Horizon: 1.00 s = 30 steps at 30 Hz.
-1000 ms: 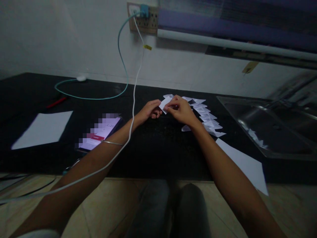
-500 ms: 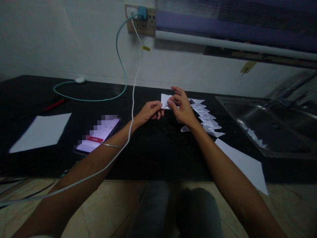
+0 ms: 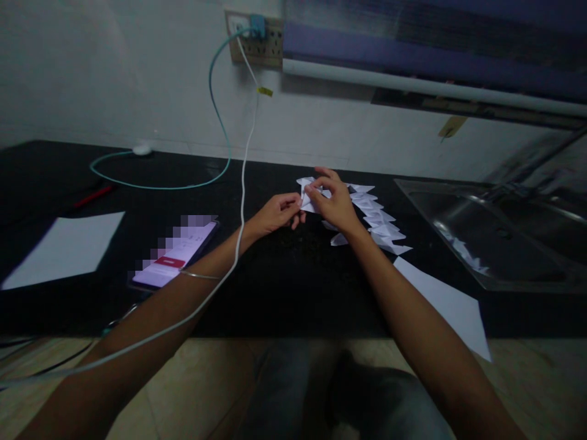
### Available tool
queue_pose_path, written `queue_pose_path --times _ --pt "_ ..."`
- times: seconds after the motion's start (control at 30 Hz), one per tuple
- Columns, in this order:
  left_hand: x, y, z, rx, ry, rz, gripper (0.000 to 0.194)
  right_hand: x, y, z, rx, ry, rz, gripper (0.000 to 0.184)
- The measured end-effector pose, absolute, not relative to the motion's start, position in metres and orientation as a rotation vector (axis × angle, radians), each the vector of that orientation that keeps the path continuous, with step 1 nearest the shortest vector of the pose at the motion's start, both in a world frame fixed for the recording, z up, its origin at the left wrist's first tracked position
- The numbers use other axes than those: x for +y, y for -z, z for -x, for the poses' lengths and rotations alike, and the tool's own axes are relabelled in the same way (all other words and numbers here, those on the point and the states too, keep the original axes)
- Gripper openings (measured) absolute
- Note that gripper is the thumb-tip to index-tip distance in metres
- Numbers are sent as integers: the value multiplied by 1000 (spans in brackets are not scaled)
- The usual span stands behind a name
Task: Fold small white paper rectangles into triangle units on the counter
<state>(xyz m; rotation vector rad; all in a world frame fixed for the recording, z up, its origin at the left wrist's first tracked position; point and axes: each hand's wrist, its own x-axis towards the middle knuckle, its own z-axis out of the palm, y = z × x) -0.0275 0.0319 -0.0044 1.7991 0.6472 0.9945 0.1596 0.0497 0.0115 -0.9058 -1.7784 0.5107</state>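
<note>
A small white paper piece [image 3: 308, 198] is pinched between both my hands above the black counter [image 3: 284, 275]. My left hand [image 3: 275, 214] grips its left edge with curled fingers. My right hand [image 3: 332, 201] holds the right side, fingers bent over the fold. Just right of my hands lies a row of several folded white paper triangles [image 3: 383, 226]. A thin bangle [image 3: 199, 276] sits on my left wrist.
A lit phone [image 3: 177, 256] lies left of my arm, a white cable [image 3: 243, 177] running to the wall socket [image 3: 250, 40]. White sheets lie at left [image 3: 64, 247] and right [image 3: 447, 302]. A steel sink [image 3: 499, 238] with paper scraps is at right. A teal cable [image 3: 156, 183] loops behind.
The paper piece has been turned and folded smaller between my fingers; both hands stayed together over the counter. The camera view drifted slightly.
</note>
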Motion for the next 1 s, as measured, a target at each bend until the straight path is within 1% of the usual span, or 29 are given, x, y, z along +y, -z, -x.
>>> queue_pose_path --times 0.1,0.2,0.33,0.53,0.77,1.0 --pt "33 8 28 619 -975 -1803 48 50 -12 -158 -1785 -581 868 24" --pt "34 11 28 608 -956 -1764 50 49 -14 -157 -1756 -567 871 19" --pt "34 12 25 614 -945 -1699 54 46 -17 -157 -1725 -523 863 24" --pt "27 9 21 661 -985 -1759 46 43 -17 -154 -1731 -513 860 32" --pt "28 11 21 691 -1080 -1853 44 43 -18 -152 -1664 -555 841 24" --pt "31 14 22 716 -1134 -1884 42 44 -17 -151 -1669 -572 860 27"
